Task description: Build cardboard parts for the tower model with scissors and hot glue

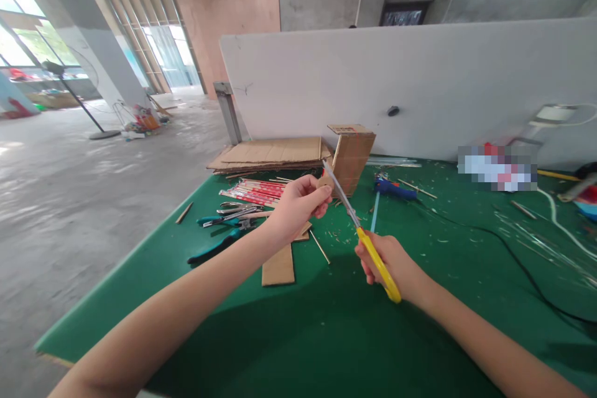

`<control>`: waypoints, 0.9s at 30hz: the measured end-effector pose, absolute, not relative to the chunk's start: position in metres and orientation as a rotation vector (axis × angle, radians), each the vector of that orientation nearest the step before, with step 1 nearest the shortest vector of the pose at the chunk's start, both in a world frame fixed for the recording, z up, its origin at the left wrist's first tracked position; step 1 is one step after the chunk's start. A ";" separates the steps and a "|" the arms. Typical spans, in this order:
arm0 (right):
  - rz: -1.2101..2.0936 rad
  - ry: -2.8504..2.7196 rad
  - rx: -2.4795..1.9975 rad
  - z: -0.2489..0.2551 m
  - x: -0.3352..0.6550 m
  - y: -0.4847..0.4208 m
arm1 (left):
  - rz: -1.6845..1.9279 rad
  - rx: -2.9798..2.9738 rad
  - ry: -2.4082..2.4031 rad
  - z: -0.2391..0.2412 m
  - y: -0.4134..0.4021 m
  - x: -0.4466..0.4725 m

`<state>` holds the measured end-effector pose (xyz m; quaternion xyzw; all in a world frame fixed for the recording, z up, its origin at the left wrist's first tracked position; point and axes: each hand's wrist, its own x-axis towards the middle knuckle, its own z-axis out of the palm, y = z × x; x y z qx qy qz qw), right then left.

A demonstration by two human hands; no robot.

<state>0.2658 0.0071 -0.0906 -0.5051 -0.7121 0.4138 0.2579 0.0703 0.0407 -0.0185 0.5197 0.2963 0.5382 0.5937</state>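
Pinched between the thumb and fingers of my left hand (303, 202) is a small piece of cardboard (325, 184). My right hand (389, 264) grips a pair of scissors with yellow handles (380, 267). The blades point up and away, and they lie close against the cardboard piece; whether they are cutting into it I cannot tell. Behind the blades stands a folded cardboard structure (353, 158). Below my left hand, a flat cardboard strip (278, 266) and a thin wooden stick (319, 247) lie on the green table (326, 336).
Stacked cardboard sheets (275, 150) lie at the back, before a white partition (396, 74). Red-and-white wrapped sticks (254, 191) and teal-handled pliers (219, 245) are at left. A blue glue gun (396, 189) with a black cord (485, 233) sits at right.
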 end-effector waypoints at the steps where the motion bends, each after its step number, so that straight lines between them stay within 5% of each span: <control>1: 1.117 -1.921 -1.386 -0.091 0.265 0.007 | 1.243 1.203 0.700 -0.019 0.041 0.071; 27: 1.189 -1.858 -1.123 -0.079 0.263 0.000 | 1.252 1.471 0.846 -0.013 0.042 0.063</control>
